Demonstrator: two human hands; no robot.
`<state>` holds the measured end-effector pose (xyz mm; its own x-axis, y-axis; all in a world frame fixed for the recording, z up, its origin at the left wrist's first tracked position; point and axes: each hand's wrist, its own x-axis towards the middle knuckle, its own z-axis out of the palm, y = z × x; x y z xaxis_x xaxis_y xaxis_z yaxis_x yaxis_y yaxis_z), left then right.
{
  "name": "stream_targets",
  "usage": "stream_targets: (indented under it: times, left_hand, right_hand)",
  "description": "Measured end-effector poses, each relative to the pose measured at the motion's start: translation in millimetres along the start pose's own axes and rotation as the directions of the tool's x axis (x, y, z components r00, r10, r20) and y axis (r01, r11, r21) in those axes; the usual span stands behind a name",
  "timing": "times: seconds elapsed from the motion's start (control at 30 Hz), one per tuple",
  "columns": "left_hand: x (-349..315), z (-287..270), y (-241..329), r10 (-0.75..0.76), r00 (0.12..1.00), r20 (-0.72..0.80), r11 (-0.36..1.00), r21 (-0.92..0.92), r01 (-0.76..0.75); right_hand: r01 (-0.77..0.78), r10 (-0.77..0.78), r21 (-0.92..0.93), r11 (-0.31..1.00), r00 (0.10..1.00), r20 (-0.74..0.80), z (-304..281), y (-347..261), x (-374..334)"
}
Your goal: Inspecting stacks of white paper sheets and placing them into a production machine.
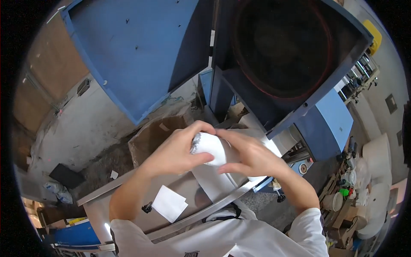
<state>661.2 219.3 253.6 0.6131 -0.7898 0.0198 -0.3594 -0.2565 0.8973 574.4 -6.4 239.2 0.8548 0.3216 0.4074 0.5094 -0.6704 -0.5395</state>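
A white, curved bundle, apparently of paper [212, 147], with grey marks along its left edge, is held up between my two hands above a metal table [132, 201]. My left hand [182, 147] grips its left side, thumb across the front and fingers over the top. On the other side my right hand [250, 154], slightly blurred, curls around the bundle's right end with thumb and fingers. Below the hands a white strip [212, 182] lies on the metal surface. White paper sheets [170, 204] rest near my left forearm, beside a small black knob [147, 207].
An open blue panel [145, 47] and a blue machine housing with a dark round opening [282, 47] stand ahead. A cardboard box [156, 137] sits beyond the table. To the right are white rolls [376, 201], a bucket [332, 201] and cardboard clutter [344, 220].
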Motion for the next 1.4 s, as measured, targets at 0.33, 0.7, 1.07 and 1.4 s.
stream_targets:
  times: [0.33, 0.7, 1.07, 1.4]
  left_hand:
    - [-1.3, 12.9, -41.2, 0.027, 0.994, -0.107, 0.947, -0.317, -0.060]
    - [6.1, 49.6, -59.7, -0.127, 0.919, -0.372, 0.622, -0.752, -0.218]
    - [23.5, 88.8, -68.5, -0.105, 0.853, -0.511, 0.751, -0.603, -0.269]
    - [37.4, 106.4, -64.4, -0.128, 0.751, -0.647, 0.813, -0.502, -0.294]
  right_hand:
    - [-0.297, 0.263, 0.412, 0.862, 0.955, 0.138, 1.5, 14.2, -6.0]
    - [-0.286, 0.352, 0.425, 0.859, 0.932, -0.084, 12.7, 21.6, -7.9]
    - [-0.299, 0.355, 0.453, 0.840, 0.934, -0.042, 17.7, 17.6, -6.0]
    - [-0.340, 0.366, 0.189, 0.921, 0.922, -0.123, 30.5, 32.0, -21.6]
